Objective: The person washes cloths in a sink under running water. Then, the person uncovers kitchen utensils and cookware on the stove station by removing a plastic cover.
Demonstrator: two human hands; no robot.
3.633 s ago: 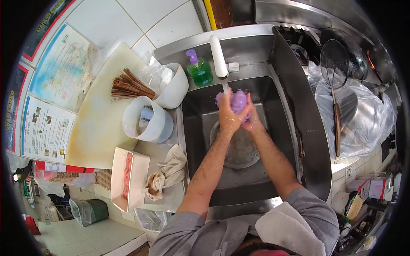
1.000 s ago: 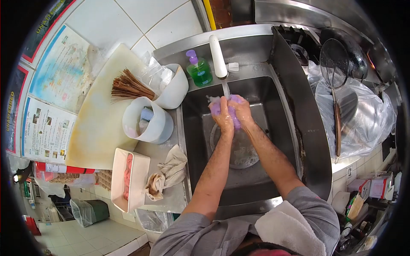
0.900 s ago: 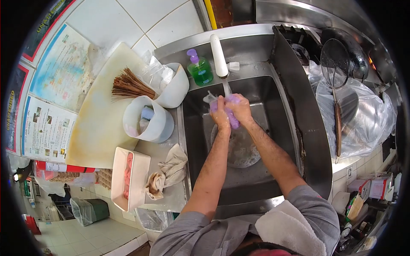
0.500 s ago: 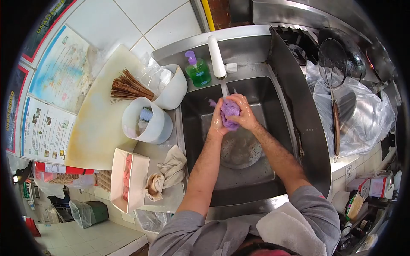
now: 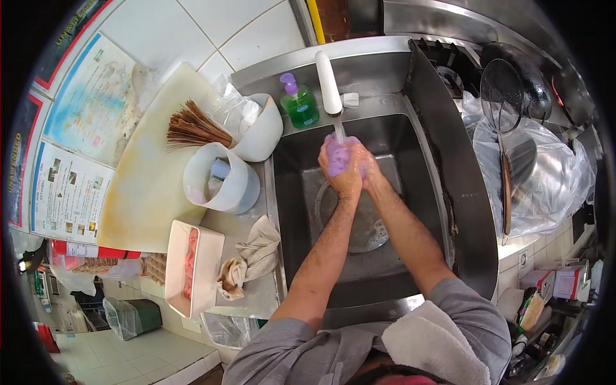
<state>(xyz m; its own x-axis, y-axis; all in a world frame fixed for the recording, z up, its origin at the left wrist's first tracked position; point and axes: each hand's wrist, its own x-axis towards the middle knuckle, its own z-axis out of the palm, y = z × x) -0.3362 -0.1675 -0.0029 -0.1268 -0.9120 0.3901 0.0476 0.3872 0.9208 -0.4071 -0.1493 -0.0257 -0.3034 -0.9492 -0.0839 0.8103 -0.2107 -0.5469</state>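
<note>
Under the running tap (image 5: 329,83), a crumpled purple mesh-like cloth (image 5: 337,154) is squeezed between my two wet hands. My left hand (image 5: 348,182) is closed around it from the left and front. On the right, my right hand (image 5: 366,164) wraps its other side, with its fingers partly hidden by the cloth and the left hand. Water falls on the cloth above the metal sink (image 5: 308,256). A round patch of water with some foam (image 5: 374,239) lies on the sink floor beneath my forearms.
Behind the sink's left corner stands a green soap bottle (image 5: 300,106) with a purple pump. White tubs (image 5: 204,183), a twig brush (image 5: 196,126), a rag (image 5: 260,247) and a pale bin (image 5: 212,256) are at left. A strainer (image 5: 504,141) lies on plastic at right.
My hands have closed tighter around the purple cloth and turned, the left now more in front. Less foamy water shows on the sink floor.
</note>
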